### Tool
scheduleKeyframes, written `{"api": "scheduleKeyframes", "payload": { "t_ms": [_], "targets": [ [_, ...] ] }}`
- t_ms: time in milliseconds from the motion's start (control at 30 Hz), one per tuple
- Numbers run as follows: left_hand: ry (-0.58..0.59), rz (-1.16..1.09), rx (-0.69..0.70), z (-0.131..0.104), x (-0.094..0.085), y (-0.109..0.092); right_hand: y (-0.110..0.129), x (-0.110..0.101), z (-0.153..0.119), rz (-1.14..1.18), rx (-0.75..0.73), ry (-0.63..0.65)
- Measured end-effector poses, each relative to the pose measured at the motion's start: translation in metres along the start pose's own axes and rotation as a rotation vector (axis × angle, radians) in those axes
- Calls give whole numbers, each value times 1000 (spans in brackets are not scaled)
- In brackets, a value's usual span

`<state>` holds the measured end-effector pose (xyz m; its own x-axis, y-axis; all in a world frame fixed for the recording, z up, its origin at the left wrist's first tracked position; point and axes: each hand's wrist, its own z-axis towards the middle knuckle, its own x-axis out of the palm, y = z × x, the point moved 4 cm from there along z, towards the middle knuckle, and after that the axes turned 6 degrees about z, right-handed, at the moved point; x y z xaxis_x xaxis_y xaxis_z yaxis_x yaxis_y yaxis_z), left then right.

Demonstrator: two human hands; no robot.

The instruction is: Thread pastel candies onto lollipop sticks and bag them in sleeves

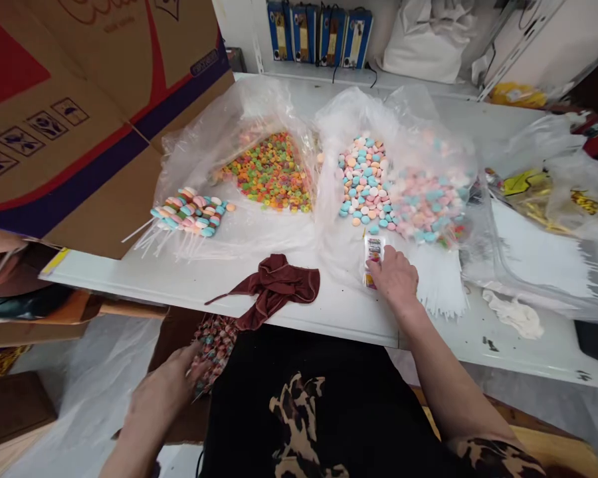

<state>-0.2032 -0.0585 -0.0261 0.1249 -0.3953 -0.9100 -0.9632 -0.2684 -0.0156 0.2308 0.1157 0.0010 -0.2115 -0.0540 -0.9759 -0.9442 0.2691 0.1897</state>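
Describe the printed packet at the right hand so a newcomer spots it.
Start at the white table. Toward its near edge, the person's right hand touches the small packet, left of the white sticks. Unlike the plain pastel candies beyond it, it carries dark print on white.

This looks like a small packing workshop. Bulk candy-like pieces [363,182] in plastic bags [349,109] cover the tabletop [194,282], with a printed carton [99,99] at ten o'clock and a shelf [403,81] at one.
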Motion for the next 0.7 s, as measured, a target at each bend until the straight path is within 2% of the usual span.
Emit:
{"api": "scheduleKeyframes", "payload": {
  "t_ms": [67, 167, 267, 367, 467, 600, 700],
  "targets": [
    [-62, -68, 127, 8, -13, -39, -10, 7, 8, 22, 23, 26],
    [-197, -176, 287, 19, -38, -99, -19, 17, 12, 205, 105, 22],
    [-214, -373, 486, 24, -56, -148, -29, 23, 11, 362, 189, -8],
    [-122, -587, 626, 26, -65, -185, -38, 20, 8, 339, 137, -119],
    [33, -775, 656, 29, -63, -216, -43, 13, 2, 261, 36, -261],
    [267, -1032, 603, 38, -50, -253, -41, 5, -9, 182, -59, -380],
    [396, -1256, 506, 42, -43, -275, -26, 2, -26, 171, -200, -424]
  ]
}}
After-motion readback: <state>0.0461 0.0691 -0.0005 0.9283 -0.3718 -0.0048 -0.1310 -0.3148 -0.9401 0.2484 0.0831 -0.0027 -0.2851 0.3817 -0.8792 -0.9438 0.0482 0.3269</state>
